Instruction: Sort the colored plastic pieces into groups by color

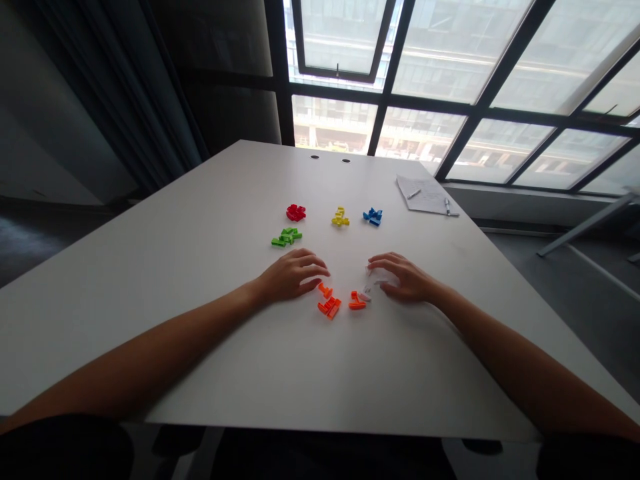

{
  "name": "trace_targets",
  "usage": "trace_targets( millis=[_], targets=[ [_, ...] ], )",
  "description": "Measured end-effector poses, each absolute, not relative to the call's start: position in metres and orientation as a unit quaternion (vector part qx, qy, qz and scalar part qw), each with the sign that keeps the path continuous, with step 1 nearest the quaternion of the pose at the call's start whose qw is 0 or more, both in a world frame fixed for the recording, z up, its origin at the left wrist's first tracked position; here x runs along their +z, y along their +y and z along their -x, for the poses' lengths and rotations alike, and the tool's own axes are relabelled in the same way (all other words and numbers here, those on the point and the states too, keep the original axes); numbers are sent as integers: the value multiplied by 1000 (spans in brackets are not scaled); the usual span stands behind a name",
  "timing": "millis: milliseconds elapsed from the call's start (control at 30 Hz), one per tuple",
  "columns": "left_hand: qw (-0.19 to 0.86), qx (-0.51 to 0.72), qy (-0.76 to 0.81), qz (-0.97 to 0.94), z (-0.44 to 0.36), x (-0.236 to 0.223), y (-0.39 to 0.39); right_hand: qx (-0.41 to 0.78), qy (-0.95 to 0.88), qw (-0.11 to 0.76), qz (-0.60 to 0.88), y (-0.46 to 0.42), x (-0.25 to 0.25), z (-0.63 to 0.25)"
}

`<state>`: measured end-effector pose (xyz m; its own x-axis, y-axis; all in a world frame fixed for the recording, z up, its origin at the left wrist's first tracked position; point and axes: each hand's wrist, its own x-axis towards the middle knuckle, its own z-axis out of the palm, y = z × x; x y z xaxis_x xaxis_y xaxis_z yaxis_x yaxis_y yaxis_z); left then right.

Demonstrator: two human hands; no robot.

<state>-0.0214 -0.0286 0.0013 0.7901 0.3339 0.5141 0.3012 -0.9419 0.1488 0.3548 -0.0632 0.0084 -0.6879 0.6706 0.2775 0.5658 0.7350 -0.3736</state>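
My left hand (291, 275) rests palm down on the white table (200, 253), fingers stretched out and holding nothing, its tips beside a few orange pieces (330, 303). My right hand (403, 277) lies palm down over some white pieces (373, 283), fingers slightly curled on them; whether it grips any is unclear. Further back lie small piles sorted by colour: green pieces (287, 237), red pieces (295, 213), yellow pieces (341, 217) and blue pieces (373, 216).
A sheet of paper (425, 195) with two pens on it lies at the back right of the table. Two cable holes (330, 159) sit near the far edge. Large windows stand behind, a dark curtain at the left.
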Motion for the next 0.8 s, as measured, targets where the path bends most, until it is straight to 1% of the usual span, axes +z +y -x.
trace_targets(
  millis=[167, 300, 500, 667, 800],
  targets=[
    [46, 301, 184, -935, 21, 3, -26, 146, -919, 186, 316, -72, 10, -343],
    [43, 303, 178, -935, 22, 3, -26, 136, -926, 182, 300, -80, 8, -325],
    [45, 293, 173, -939, 21, 1, -24, 138, -903, 240, 330, -71, 1, -334],
    [63, 299, 177, -936, 21, 1, -24, 70, -884, 257, 383, -49, -14, -354],
    [79, 295, 192, -933, 20, 2, -24, 17, -878, 248, 410, -17, -23, -368]
  ],
)
